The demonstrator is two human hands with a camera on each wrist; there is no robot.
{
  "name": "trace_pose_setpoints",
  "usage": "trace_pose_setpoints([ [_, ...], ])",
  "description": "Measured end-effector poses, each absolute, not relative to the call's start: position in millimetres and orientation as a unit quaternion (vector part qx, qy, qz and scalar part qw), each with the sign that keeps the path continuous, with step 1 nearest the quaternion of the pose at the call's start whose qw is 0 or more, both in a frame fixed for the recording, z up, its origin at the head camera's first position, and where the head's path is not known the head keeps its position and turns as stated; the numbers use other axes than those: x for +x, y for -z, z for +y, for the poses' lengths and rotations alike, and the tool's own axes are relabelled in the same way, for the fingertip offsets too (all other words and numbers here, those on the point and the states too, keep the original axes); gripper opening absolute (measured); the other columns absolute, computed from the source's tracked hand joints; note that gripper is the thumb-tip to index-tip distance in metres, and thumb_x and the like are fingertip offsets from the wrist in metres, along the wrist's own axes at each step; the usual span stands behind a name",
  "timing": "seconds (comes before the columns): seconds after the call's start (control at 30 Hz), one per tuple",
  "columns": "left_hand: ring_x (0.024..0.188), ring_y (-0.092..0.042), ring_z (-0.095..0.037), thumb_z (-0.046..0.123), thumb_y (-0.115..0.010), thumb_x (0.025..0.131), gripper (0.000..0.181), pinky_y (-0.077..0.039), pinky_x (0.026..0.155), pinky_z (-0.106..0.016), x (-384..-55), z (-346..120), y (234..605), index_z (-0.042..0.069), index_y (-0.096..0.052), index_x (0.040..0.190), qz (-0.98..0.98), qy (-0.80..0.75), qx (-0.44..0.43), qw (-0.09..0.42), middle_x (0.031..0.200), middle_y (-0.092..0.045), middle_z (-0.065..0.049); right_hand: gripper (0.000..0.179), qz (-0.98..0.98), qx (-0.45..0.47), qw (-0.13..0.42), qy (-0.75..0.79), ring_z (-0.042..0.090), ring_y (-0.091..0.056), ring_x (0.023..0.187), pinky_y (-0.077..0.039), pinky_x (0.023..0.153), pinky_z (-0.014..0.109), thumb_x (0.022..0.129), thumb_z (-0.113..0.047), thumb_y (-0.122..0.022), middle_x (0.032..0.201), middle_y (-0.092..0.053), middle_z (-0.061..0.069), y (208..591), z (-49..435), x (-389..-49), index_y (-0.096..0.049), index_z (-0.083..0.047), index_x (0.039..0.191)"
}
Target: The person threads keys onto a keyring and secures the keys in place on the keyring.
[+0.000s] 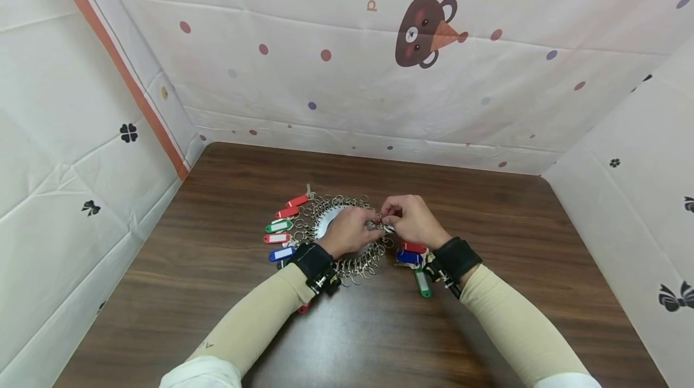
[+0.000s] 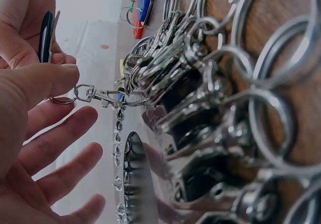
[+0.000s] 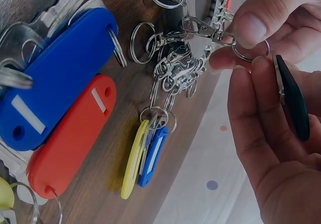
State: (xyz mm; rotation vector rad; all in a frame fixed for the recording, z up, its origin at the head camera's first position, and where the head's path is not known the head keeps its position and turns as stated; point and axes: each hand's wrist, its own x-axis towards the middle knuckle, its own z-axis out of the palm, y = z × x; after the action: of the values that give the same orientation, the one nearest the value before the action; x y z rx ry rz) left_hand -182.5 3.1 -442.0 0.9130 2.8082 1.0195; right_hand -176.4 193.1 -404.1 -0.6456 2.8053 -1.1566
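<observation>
A round rack with a silver-white disc (image 1: 328, 219) lies on the table, ringed by many swivel clasps and split rings. Over its right side, my left hand (image 1: 349, 231) pinches a split ring (image 3: 251, 57) between thumb and forefinger. That ring hangs from a swivel clasp (image 2: 103, 96) at the rack's rim. My right hand (image 1: 414, 219) meets it there and holds a dark green key tag (image 3: 293, 98) in its fingers, right at the split ring. The tag also shows edge-on in the left wrist view, with a thin metal edge beside it.
Left of the rack lie several tags with keys, among them a red tag (image 1: 287, 212), a green tag (image 1: 278, 226) and a blue tag (image 1: 281, 253). Near my right wrist are a blue tag (image 3: 60, 78), a red tag (image 3: 72, 136) and a green tag (image 1: 423, 283). A yellow tag (image 3: 134, 161) hangs from rack rings.
</observation>
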Motion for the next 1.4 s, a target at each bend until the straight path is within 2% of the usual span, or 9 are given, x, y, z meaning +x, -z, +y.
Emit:
trace_pose_setpoints([
  [0.1, 0.057, -0.054, -0.001, 0.032, -0.079, 0.092, 0.023, -0.053, 0.069, -0.026, -182.7, 2.5, 440.6, 0.013, -0.079, 0.103, 0.899, -0.324, 0.294, 0.011, 0.076, -0.074, 0.002, 0.014, 0.904, -0.209, 0.021, 0.373, 0.013, -0.063, 0.069, -0.052, 0.064, 0.026, 0.09, 0.006, -0.072, 0.076, -0.072, 0.002, 403.6, 192.8, -176.2, -0.072, -0.007, 0.084],
  [0.33, 0.054, -0.049, -0.001, 0.031, -0.078, 0.093, 0.018, -0.039, 0.055, -0.018, -184.2, 2.9, 440.3, 0.013, -0.079, 0.093, 0.896, -0.318, 0.308, 0.013, 0.07, -0.072, 0.003, 0.015, 0.901, -0.215, 0.027, 0.376, 0.013, -0.062, 0.067, -0.05, 0.062, 0.025, 0.09, 0.006, -0.072, 0.074, -0.072, 0.002, 403.9, 194.0, -176.6, -0.072, -0.007, 0.083],
  [0.47, 0.053, -0.047, 0.0, 0.031, -0.078, 0.094, 0.021, -0.038, 0.053, -0.016, -185.1, 4.2, 440.0, 0.012, -0.08, 0.103, 0.898, -0.307, 0.314, 0.013, 0.077, -0.076, 0.001, 0.014, 0.9, -0.222, 0.027, 0.375, 0.018, -0.066, 0.07, -0.052, 0.065, 0.025, 0.091, 0.005, -0.072, 0.077, -0.073, 0.003, 402.9, 196.9, -177.9, -0.073, -0.007, 0.084],
  [0.6, 0.052, -0.048, -0.001, 0.032, -0.079, 0.093, 0.029, -0.041, 0.052, -0.017, -184.3, 5.9, 438.4, 0.012, -0.08, 0.114, 0.903, -0.303, 0.303, 0.021, 0.095, -0.081, -0.002, 0.016, 0.9, -0.224, 0.026, 0.373, 0.015, -0.066, 0.072, -0.052, 0.066, 0.025, 0.091, 0.005, -0.072, 0.078, -0.074, 0.003, 402.9, 200.3, -179.6, -0.073, -0.009, 0.085],
  [0.73, 0.062, -0.059, -0.005, 0.034, -0.08, 0.091, 0.03, -0.048, 0.06, -0.02, -183.6, 7.6, 437.2, 0.012, -0.081, 0.112, 0.908, -0.3, 0.29, 0.024, 0.104, -0.082, -0.003, 0.016, 0.9, -0.226, 0.039, 0.37, 0.013, -0.064, 0.072, -0.052, 0.067, 0.025, 0.091, 0.004, -0.073, 0.079, -0.073, 0.003, 402.5, 201.7, -179.8, -0.072, -0.01, 0.085],
  [0.9, 0.089, -0.073, -0.014, 0.035, -0.081, 0.09, 0.028, -0.058, 0.077, -0.029, -182.5, 7.8, 436.4, 0.014, -0.081, 0.109, 0.915, -0.294, 0.272, 0.039, 0.11, -0.081, -0.002, 0.01, 0.905, -0.23, 0.075, 0.349, 0.013, -0.066, 0.076, -0.055, 0.07, 0.026, 0.09, 0.005, -0.073, 0.084, -0.074, 0.007, 400.3, 209.3, -182.1, -0.073, -0.005, 0.091],
  [1.07, 0.103, -0.074, -0.019, 0.028, -0.079, 0.092, 0.02, -0.059, 0.087, -0.035, -181.6, 5.2, 437.5, 0.016, -0.081, 0.107, 0.917, -0.293, 0.266, 0.055, 0.115, -0.08, -0.002, 0.01, 0.924, -0.219, 0.104, 0.297, 0.014, -0.066, 0.077, -0.055, 0.071, 0.029, 0.089, 0.007, -0.071, 0.084, -0.073, 0.007, 402.8, 224.5, -190.2, -0.071, -0.002, 0.094],
  [1.23, 0.103, -0.074, -0.018, 0.022, -0.078, 0.092, 0.01, -0.058, 0.09, -0.035, -181.8, 4.4, 442.1, 0.019, -0.083, 0.1, 0.916, -0.271, 0.29, 0.054, 0.108, -0.081, 0.002, 0.016, 0.936, -0.204, 0.121, 0.262, 0.017, -0.064, 0.079, -0.055, 0.072, 0.032, 0.084, 0.01, -0.069, 0.087, -0.072, 0.01, 412.1, 234.1, -200.7, -0.07, -0.003, 0.093],
  [1.4, 0.105, -0.071, -0.018, 0.019, -0.078, 0.089, 0.008, -0.055, 0.099, -0.037, -181.0, 4.9, 446.1, 0.021, -0.084, 0.094, 0.915, -0.237, 0.324, 0.038, 0.105, -0.08, 0.005, 0.012, 0.944, -0.197, 0.123, 0.232, 0.019, -0.06, 0.078, -0.052, 0.072, 0.032, 0.086, 0.006, -0.071, 0.086, -0.068, 0.008, 424.7, 237.3, -211.3, -0.068, -0.005, 0.092],
])
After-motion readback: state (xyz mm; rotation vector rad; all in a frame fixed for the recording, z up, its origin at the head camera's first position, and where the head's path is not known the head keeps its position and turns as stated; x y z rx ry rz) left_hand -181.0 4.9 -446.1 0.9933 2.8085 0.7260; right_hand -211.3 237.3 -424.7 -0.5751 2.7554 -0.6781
